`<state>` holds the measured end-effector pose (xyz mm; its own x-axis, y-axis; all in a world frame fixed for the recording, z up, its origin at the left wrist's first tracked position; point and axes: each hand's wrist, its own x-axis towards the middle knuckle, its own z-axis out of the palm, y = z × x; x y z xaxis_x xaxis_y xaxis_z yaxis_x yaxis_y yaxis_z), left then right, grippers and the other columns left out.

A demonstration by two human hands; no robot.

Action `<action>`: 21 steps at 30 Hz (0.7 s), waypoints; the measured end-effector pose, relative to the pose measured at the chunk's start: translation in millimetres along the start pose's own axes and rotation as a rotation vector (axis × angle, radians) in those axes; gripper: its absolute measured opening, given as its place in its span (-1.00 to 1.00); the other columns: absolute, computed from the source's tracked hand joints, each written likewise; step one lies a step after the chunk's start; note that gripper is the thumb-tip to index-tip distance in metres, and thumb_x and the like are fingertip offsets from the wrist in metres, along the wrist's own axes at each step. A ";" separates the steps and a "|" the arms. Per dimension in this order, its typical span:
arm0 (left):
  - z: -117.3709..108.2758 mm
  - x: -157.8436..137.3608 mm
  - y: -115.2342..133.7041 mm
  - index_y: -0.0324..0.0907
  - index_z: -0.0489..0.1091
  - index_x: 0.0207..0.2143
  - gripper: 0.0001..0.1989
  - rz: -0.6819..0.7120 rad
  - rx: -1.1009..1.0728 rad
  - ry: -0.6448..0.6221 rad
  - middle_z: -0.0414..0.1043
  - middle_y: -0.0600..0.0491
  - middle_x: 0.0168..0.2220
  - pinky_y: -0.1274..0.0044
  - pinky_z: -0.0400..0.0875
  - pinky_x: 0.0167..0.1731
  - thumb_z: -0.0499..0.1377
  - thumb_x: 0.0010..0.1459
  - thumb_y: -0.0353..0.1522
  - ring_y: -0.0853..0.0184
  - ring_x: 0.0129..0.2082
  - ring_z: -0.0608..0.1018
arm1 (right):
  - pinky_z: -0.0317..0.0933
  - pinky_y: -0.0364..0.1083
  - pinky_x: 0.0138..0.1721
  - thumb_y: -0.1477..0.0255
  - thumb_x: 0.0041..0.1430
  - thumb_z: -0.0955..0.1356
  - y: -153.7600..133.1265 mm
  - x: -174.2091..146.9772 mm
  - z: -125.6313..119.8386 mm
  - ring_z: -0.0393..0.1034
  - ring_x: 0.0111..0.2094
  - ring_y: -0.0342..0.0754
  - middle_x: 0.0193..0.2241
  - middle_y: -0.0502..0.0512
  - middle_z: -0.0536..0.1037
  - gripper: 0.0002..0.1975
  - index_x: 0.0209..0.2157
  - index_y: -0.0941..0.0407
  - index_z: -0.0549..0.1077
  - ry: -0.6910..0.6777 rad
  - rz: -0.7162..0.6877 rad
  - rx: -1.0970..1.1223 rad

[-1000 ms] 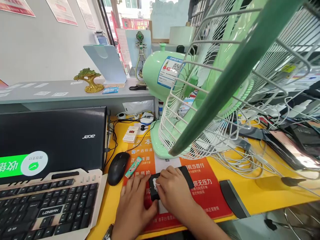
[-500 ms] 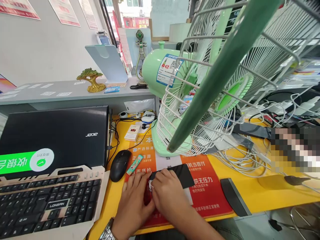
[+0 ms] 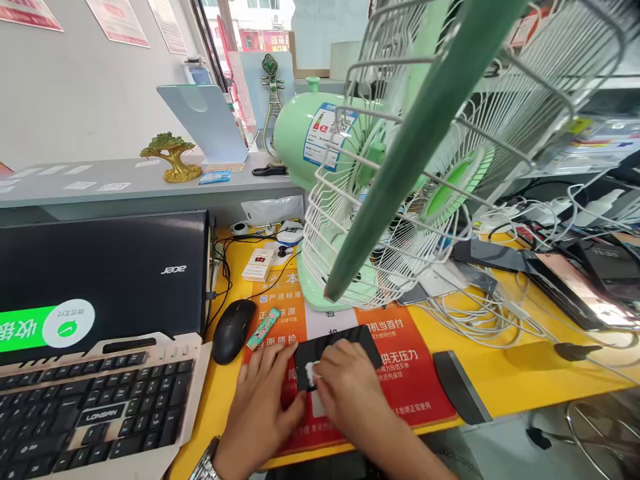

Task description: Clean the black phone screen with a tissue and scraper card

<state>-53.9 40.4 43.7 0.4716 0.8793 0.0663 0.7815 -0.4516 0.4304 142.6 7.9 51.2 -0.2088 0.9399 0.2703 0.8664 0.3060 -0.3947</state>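
Observation:
A black phone (image 3: 367,345) lies flat, screen side or back I cannot tell, on a red and orange printed mat (image 3: 410,393). My left hand (image 3: 260,400) holds its left end between thumb and index finger, with a metal watch (image 3: 206,465) on the wrist. Over the middle of the phone, my right hand (image 3: 350,387) pinches a crumpled white tissue (image 3: 311,375) and presses it on the dark surface. The fingers hide part of the phone and tissue.
A green fan (image 3: 345,280) stands just behind the mat, its cage leaning over it. To the left are a black mouse (image 3: 233,330), a keyboard (image 3: 100,413) and an Acer laptop (image 3: 115,267). A small green packet (image 3: 263,328) and coiled white cables (image 3: 475,313) lie nearby.
My right hand has shifted along the phone away from my left hand, and more of the tissue shows. The left hand keeps its hold. The whole view has turned slightly right.

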 end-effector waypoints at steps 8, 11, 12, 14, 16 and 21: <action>-1.2 2.2 2.7 -0.06 0.23 0.26 -0.40 -0.015 0.014 -0.004 0.35 -0.07 0.16 0.11 0.31 0.07 0.10 0.13 -0.34 0.01 0.16 0.36 | -0.04 -0.03 -0.22 0.50 0.29 0.32 37.7 -23.4 -32.0 0.22 -0.24 -0.03 -0.40 0.03 0.48 -0.83 -0.39 0.06 0.49 0.007 0.025 -0.023; -3.1 2.2 4.9 -0.06 0.20 0.27 -0.38 -0.040 0.005 -0.040 0.33 -0.06 0.18 0.11 0.31 0.07 0.10 0.13 -0.35 0.01 0.17 0.34 | -0.01 -0.02 -0.20 0.50 0.30 0.31 57.3 -25.8 -42.7 0.24 -0.23 -0.01 -0.39 0.06 0.50 -0.81 -0.37 0.06 0.53 0.070 0.109 -0.048; -3.1 2.0 4.7 -0.05 0.19 0.28 -0.38 -0.040 0.004 -0.044 0.33 -0.06 0.18 0.11 0.31 0.07 0.10 0.13 -0.35 0.01 0.17 0.34 | 0.00 -0.02 -0.20 0.50 0.29 0.32 54.1 -23.0 -39.6 0.25 -0.23 0.00 -0.39 0.06 0.50 -0.82 -0.38 0.06 0.53 0.072 0.116 -0.048; -1.9 1.0 2.7 -0.05 0.19 0.28 -0.39 -0.028 0.007 -0.040 0.33 -0.06 0.18 0.12 0.30 0.08 0.10 0.14 -0.35 0.02 0.18 0.33 | 0.00 -0.01 -0.21 0.50 0.25 0.34 34.2 -14.6 -25.1 0.25 -0.24 -0.01 -0.40 0.04 0.48 -0.84 -0.41 0.06 0.51 0.043 0.094 -0.037; 1.0 -0.3 -1.1 -0.04 0.21 0.27 -0.41 -0.010 0.019 -0.022 0.34 -0.05 0.17 0.13 0.29 0.08 0.09 0.16 -0.34 0.02 0.17 0.33 | -0.01 -0.01 -0.25 0.49 0.23 0.35 7.1 -6.3 -6.7 0.24 -0.27 -0.03 -0.41 0.02 0.47 -0.85 -0.44 0.06 0.47 -0.009 0.022 -0.030; 7.9 -2.0 -7.7 -0.01 0.21 0.26 -0.42 0.036 0.062 0.027 0.35 -0.02 0.15 0.18 0.29 0.08 0.11 0.16 -0.34 0.04 0.18 0.33 | 0.00 -0.02 -0.21 0.50 0.25 0.34 -7.5 -12.4 0.7 0.23 -0.26 -0.03 -0.39 -0.01 0.47 -0.87 -0.40 0.06 0.45 -0.018 -0.039 0.006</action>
<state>-57.6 40.9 33.1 0.4890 0.8659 0.1050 0.7886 -0.4904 0.3710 138.4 -6.0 50.1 -0.2506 0.9297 0.2701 0.8548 0.3434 -0.3891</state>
